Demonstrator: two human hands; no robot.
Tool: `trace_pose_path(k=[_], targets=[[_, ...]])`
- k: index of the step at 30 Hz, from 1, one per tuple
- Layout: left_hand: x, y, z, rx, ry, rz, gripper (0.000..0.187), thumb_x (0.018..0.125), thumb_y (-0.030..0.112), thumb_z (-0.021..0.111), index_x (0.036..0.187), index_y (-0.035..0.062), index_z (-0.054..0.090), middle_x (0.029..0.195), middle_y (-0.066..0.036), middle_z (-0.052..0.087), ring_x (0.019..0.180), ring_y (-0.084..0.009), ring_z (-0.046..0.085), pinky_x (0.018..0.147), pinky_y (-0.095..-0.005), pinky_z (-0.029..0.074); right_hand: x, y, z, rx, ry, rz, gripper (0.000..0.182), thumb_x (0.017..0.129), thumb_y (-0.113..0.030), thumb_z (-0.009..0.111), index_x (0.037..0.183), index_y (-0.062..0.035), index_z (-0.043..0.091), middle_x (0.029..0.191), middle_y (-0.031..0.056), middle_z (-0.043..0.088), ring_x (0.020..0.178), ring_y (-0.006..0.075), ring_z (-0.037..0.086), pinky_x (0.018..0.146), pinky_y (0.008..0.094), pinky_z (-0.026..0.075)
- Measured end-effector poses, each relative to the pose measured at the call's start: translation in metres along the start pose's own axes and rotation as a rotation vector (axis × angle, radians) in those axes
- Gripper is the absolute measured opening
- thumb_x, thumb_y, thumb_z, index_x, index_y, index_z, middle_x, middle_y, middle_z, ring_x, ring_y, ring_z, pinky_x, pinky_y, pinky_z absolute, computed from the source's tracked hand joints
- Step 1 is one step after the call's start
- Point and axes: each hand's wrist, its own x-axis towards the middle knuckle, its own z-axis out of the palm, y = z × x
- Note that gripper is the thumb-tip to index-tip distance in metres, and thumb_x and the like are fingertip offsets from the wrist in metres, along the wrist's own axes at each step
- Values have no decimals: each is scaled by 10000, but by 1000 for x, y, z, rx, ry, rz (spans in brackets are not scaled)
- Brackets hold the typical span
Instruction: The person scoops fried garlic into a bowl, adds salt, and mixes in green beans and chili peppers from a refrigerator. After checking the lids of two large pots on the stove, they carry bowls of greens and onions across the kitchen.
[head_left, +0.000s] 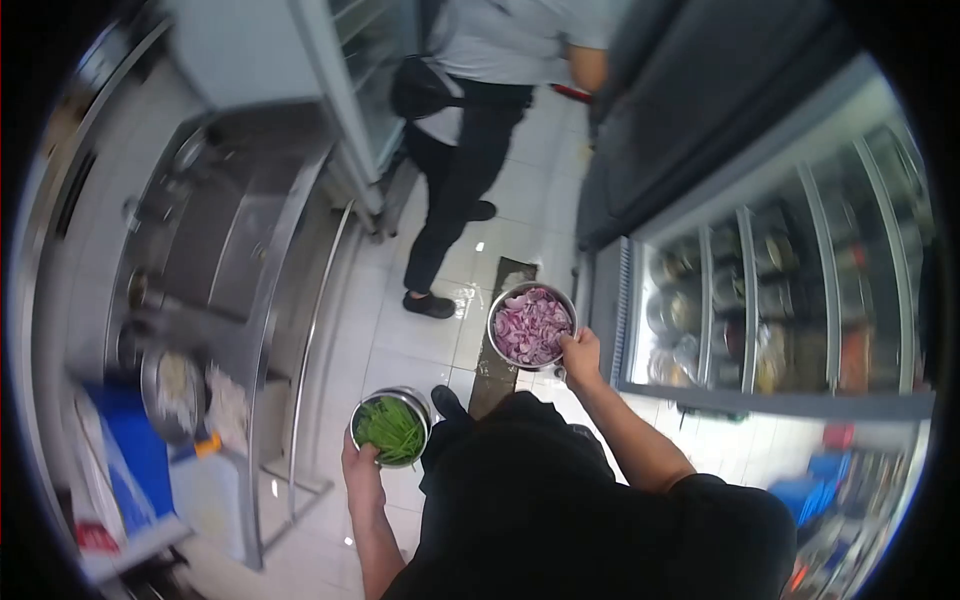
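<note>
My left hand (362, 468) grips the rim of a round steel container (425, 402), its thumb lying over the edge. Inside are long, thin cut green vegetables (391, 428). Farther forward and to the right, my right hand (582, 358) is closed on the edge of a steel bowl (491, 325). Sliced red onions (532, 327) fill that bowl close to its rim. Both vessels are held apart from each other above the tiled floor. The fingers beneath each vessel are partly hidden.
A fridge (760, 400) with lit shelves of containers stands on my right. On the left runs a steel sink counter (235, 235) with a bowl (175, 395) near its end. Ahead, another person (465, 150) stands between cabinets. A dark drain strip (495, 375) crosses the floor.
</note>
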Motion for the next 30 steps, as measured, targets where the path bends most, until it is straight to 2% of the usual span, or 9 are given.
trace_pose_path(k=[5, 10, 12, 16, 17, 18, 20, 23, 30], targets=[[117, 95, 15, 212, -498, 49, 601, 828, 16, 459, 1427, -19, 486, 1321, -157, 585, 1257, -244, 544, 1088, -342, 403, -43, -15, 5, 12, 331, -98, 228, 786, -22, 641, 719, -70, 428, 664, 12, 444, 586, 104, 432, 495, 327, 390], [191, 177, 131, 479, -880, 297, 536, 848, 47, 466, 1372, -31, 545, 1313, -176, 568, 1268, -248, 512, 1106, -333, 358, -68, -24, 18, 258, 576, -11, 212, 790, -25, 634, 719, -73, 440, 657, 13, 446, 614, 123, 430, 534, 333, 390], [201, 213, 183, 489, -1052, 334, 524, 840, 43, 461, 1348, -32, 566, 1252, -144, 600, 1199, -222, 544, 1065, -315, 388, -74, -15, 26, 141, 686, -24, 210, 785, -43, 640, 711, -69, 445, 645, 28, 451, 605, 136, 437, 540, 352, 397], [172, 318, 260, 489, -1350, 235, 481, 816, 27, 447, 1266, -35, 607, 1089, -68, 647, 1029, -163, 584, 959, -275, 439, -84, -4, 76, 105, 829, -6, 200, 774, -88, 653, 704, -52, 468, 630, 66, 479, 609, 162, 473, 565, 381, 411], [161, 335, 281, 503, -1396, 254, 436, 797, 13, 442, 1190, -35, 626, 1001, -28, 650, 932, -130, 580, 873, -255, 458, -76, 14, 86, 104, 860, -63, 121, 797, -41, 634, 770, -33, 516, 649, 43, 506, 569, 144, 514, 504, 335, 428], [153, 339, 309, 542, -1440, 227, 422, 793, 13, 444, 1170, -37, 627, 1001, -33, 649, 924, -131, 578, 861, -255, 458, -78, 10, 87, 142, 856, 45, 112, 796, -45, 629, 776, -33, 518, 660, 41, 502, 607, 139, 514, 535, 323, 431], [130, 336, 390, 591, -1522, 186, 392, 786, 11, 448, 1130, -43, 630, 1001, -43, 648, 907, -133, 576, 838, -257, 459, -46, 45, 59, 262, 956, -118, 121, 787, -54, 625, 763, -29, 509, 655, 40, 492, 624, 136, 491, 544, 328, 417], [124, 353, 474, 649, -1587, 221, 371, 782, 20, 471, 1111, -46, 628, 993, -58, 659, 873, -144, 603, 788, -263, 482, -44, 37, 63, 195, 1008, 86, 162, 761, -120, 642, 761, -12, 522, 689, 125, 578, 656, 224, 559, 633, 416, 463], [92, 410, 602, 588, -1740, 363, 387, 820, -16, 494, 1192, -28, 604, 986, -62, 663, 878, -158, 640, 740, -297, 528, -45, 33, 74, 199, 1105, 139, 193, 754, -98, 638, 739, -26, 459, 649, 132, 512, 624, 234, 508, 608, 419, 438]])
